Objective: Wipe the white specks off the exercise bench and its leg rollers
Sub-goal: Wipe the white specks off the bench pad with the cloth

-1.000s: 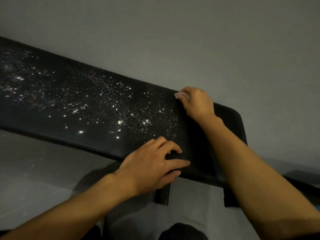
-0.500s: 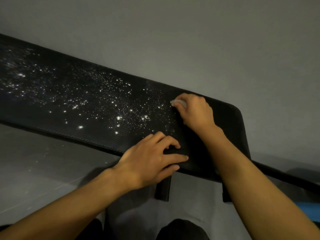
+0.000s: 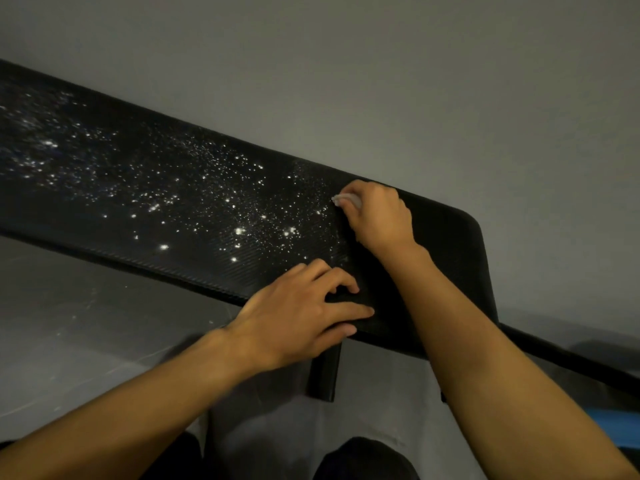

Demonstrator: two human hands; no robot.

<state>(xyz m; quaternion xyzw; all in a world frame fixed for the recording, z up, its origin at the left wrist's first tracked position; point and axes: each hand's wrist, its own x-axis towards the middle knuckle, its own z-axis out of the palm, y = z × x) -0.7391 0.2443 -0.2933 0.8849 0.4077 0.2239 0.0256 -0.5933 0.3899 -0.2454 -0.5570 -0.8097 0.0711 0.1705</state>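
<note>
— Grey wall (image 3: 381, 81) fills the whole far side, plain and dim. What lies below it?

— On the near left, a grey floor (image 3: 86, 323) scuffed with pale marks. The black bench pad (image 3: 446, 244) runs across in front of both wall and floor.

— Which way does it lie?

— Its long axis goes from the far left, where it passes out of view, down towards the near right. Its rounded end is there and points right. The cover has a fine ribbed weave.

— And the white specks (image 3: 239, 231)?

— They are scattered over the left and middle of the pad, with the brightest ones in the middle. The stretch to the right of the hands looks plain black.

— The hands?

— The left hand (image 3: 298, 317) lies on the near edge of the pad at the right end of the specks. Its fingers are spread, its fingertips rest on the top, and it holds nothing. The right hand (image 3: 379, 216) is farther off, by the far edge, with its fingers curled round a small white wad (image 3: 346, 200). I cannot tell whether the wad is tissue or cloth. It touches the pad at the right edge of the speckled patch.

— Anything beneath?

— A black support post (image 3: 323, 372) hangs under the near edge, just right of the left wrist. A black bar (image 3: 571, 358) runs off right from under the rounded end. There is a strip of something blue (image 3: 623, 420) at the right border. The person's dark knees (image 3: 363, 459) show at the bottom.
</note>
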